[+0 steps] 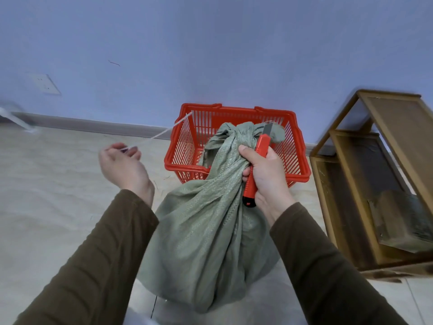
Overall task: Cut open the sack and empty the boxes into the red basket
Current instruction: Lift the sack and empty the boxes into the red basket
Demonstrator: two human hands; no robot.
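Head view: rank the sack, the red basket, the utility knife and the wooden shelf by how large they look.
1. Green woven sack, though it sits nearest the camera, which inflates it.
2. Wooden shelf, partly cut off by the frame edge, so its place against the sack is unsure.
3. Red basket, partly hidden behind the sack.
4. Utility knife, held in the right hand.

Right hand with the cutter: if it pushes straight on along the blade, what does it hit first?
Probably the bunched sack top beside the blade; beyond that, the red basket. The right hand grips cutter and sack neck together; depth unclear.
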